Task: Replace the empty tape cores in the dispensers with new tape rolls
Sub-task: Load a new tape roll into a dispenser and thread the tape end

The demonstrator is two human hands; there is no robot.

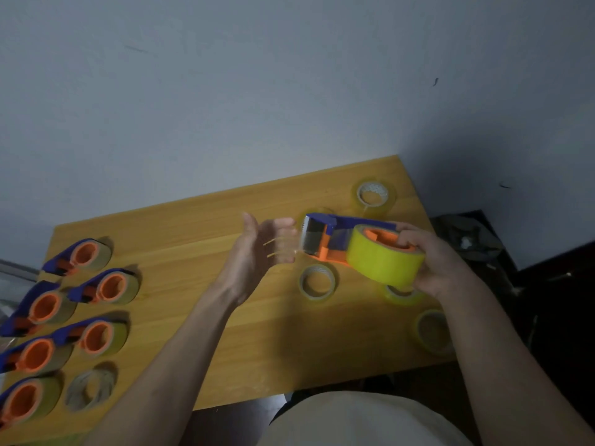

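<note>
Above the wooden table (244, 342) my right hand (434, 262) grips a blue and orange tape dispenser (325, 235) by its wheel end, with a yellow tape roll (383, 260) seated on the orange hub. My left hand (257, 249) is at the dispenser's metal blade end, fingers curled on a clear strip of tape (285, 249) drawn out from the blade. Spare tape rolls lie on the table around the hands: one far (375, 194), one below the dispenser (317, 283), one under my right hand (404, 294), one near the right edge (433, 331).
Several blue and orange dispensers with rolls on them (106, 286) stand in rows at the table's left side. A bare cardboard core (90, 387) lies by them at the front left. A grey wall rises behind the table; dark clutter (467, 243) sits past its right edge.
</note>
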